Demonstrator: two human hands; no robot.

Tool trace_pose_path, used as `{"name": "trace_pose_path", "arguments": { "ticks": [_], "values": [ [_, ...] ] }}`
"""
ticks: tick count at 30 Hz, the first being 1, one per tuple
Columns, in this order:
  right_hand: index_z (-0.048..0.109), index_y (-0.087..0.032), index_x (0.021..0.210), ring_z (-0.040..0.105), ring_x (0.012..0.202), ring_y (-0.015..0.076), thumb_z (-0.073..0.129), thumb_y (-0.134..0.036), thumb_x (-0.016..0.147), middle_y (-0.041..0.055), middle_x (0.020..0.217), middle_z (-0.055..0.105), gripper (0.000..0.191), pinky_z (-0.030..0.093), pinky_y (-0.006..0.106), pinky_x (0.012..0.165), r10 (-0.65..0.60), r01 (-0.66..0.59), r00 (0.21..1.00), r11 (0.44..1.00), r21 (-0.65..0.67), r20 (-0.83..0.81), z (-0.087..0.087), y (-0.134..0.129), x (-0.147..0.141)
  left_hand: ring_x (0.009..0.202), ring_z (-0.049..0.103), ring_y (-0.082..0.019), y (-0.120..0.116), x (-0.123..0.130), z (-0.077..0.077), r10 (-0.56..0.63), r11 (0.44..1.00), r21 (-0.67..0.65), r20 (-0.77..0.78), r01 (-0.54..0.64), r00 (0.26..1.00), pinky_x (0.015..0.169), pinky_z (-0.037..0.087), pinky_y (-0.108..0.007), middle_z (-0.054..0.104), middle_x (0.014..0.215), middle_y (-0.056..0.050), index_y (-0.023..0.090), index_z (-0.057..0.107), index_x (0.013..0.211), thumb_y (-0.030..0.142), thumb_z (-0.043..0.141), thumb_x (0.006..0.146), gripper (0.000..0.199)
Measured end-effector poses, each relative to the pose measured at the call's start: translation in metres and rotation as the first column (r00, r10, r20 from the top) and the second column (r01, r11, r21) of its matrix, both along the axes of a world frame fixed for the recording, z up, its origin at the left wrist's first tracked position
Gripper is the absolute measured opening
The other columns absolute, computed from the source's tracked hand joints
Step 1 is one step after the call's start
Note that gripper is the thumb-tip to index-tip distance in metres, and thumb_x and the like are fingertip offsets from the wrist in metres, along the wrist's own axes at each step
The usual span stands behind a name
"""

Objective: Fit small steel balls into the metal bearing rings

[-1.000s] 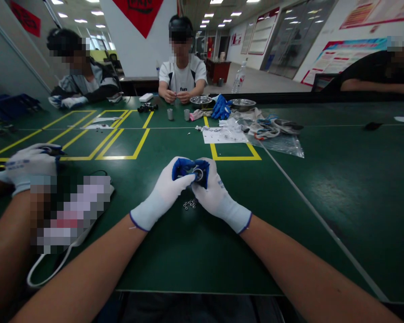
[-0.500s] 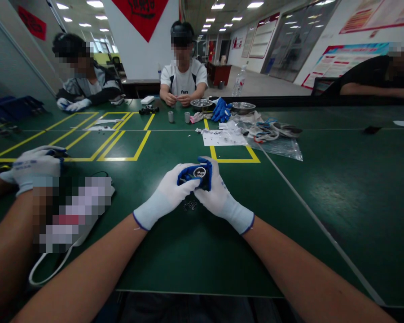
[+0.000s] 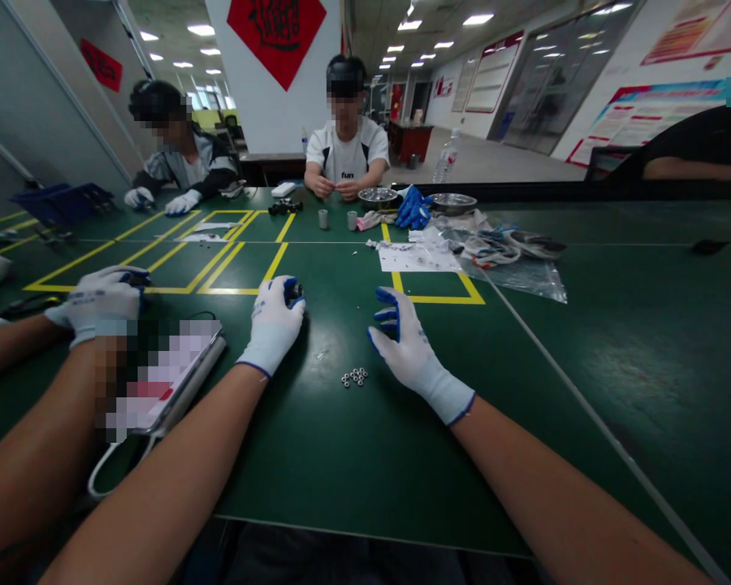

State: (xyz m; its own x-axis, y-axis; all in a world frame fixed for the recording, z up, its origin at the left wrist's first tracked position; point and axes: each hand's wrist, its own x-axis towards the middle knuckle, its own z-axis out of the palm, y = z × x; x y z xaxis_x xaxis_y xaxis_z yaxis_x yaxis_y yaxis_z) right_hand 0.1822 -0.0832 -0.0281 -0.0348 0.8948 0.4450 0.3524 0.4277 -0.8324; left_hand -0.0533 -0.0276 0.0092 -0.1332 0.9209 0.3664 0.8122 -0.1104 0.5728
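Note:
My left hand (image 3: pixel 274 323), in a white glove with a blue palm, is closed around a small dark metal cup (image 3: pixel 296 290). Only a bit of the cup shows past the fingers, so its contents are hidden. To the right, my right hand (image 3: pixel 407 340), gloved the same way, is held above the green table with fingers spread and nothing in them. Between the two hands a cluster of small metal rings (image 3: pixel 354 376) lies on the tabletop, nearer my right hand.
A neighbour's gloved hand (image 3: pixel 105 301) is at the left, near a phone-like device (image 3: pixel 174 374) with a white cable. Ahead are white paper (image 3: pixel 417 257) with small bits, a plastic bag (image 3: pixel 545 283), blue gloves (image 3: pixel 413 210), metal bowls (image 3: pixel 454 203) and two grey cups (image 3: pixel 322 219). Two people sit opposite.
My hands, together around the cup before, have come apart. My left hand has moved left with the cup; my right hand has let go and opened. The metal rings are now in full view.

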Motion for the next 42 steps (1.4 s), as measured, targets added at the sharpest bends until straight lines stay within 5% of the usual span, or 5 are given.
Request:
{"name": "trace_pose_path", "arguments": {
  "ticks": [10, 15, 22, 34, 42],
  "values": [
    [0.058, -0.02, 0.129, 0.064, 0.087, 0.0212, 0.061, -0.022, 0.088, 0.0127, 0.124, 0.064, 0.041, 0.06, 0.046, 0.089, 0.011, -0.012, 0.998, 1.0, 0.019, 0.058, 0.005, -0.001, -0.003, 0.134, 0.06, -0.038, 0.004, -0.004, -0.006, 0.043, 0.987, -0.149, -0.15, -0.065, 0.988, 0.117, 0.047, -0.05, 0.057, 0.143, -0.021, 0.018, 0.062, 0.136, 0.028, 0.067, 0.091, 0.047],
    [0.06, -0.021, 0.125, 0.064, 0.085, 0.0203, 0.061, -0.024, 0.089, 0.0111, 0.12, 0.066, 0.036, 0.06, 0.043, 0.089, 0.008, -0.009, 0.999, 1.0, 0.008, 0.051, 0.003, 0.002, -0.002, 0.125, 0.063, -0.041, -0.015, 0.004, 0.0, 0.184, 0.952, -0.182, -0.304, -0.247, 0.935, 0.105, 0.053, -0.052, 0.061, 0.136, -0.024, 0.013, 0.059, 0.136, 0.044, 0.065, 0.092, 0.054],
    [0.061, -0.02, 0.122, 0.065, 0.086, 0.0214, 0.06, -0.023, 0.089, 0.0114, 0.118, 0.067, 0.033, 0.059, 0.044, 0.088, -0.003, 0.003, 0.997, 1.0, -0.003, 0.076, 0.004, 0.001, -0.003, 0.131, 0.058, -0.041, -0.023, 0.015, 0.007, 0.097, 0.925, -0.272, -0.506, -0.265, 0.857, 0.105, 0.05, -0.051, 0.066, 0.139, -0.018, 0.022, 0.07, 0.129, 0.055, 0.054, 0.097, 0.048],
    [0.063, -0.02, 0.121, 0.067, 0.092, 0.022, 0.061, -0.023, 0.09, 0.0114, 0.119, 0.069, 0.031, 0.06, 0.043, 0.091, -0.007, 0.011, 0.997, 0.999, -0.05, 0.083, 0.007, 0.002, -0.003, 0.142, 0.053, -0.039, 0.024, 0.01, -0.004, 0.079, 0.947, -0.239, -0.478, -0.216, 0.875, 0.119, 0.039, -0.051, 0.06, 0.151, -0.019, 0.021, 0.058, 0.151, 0.057, 0.044, 0.1, 0.064],
    [0.063, -0.02, 0.12, 0.068, 0.097, 0.023, 0.06, -0.024, 0.09, 0.0112, 0.117, 0.07, 0.03, 0.06, 0.043, 0.093, 0.0, 0.005, 0.997, 0.997, -0.071, 0.081, 0.008, 0.001, -0.003, 0.149, 0.043, -0.045, 0.078, -0.002, -0.006, 0.201, 0.935, -0.186, -0.423, -0.302, 0.884, 0.12, 0.036, -0.06, 0.044, 0.164, -0.027, 0.011, 0.044, 0.16, 0.056, 0.043, 0.098, 0.076]
  ]
}}
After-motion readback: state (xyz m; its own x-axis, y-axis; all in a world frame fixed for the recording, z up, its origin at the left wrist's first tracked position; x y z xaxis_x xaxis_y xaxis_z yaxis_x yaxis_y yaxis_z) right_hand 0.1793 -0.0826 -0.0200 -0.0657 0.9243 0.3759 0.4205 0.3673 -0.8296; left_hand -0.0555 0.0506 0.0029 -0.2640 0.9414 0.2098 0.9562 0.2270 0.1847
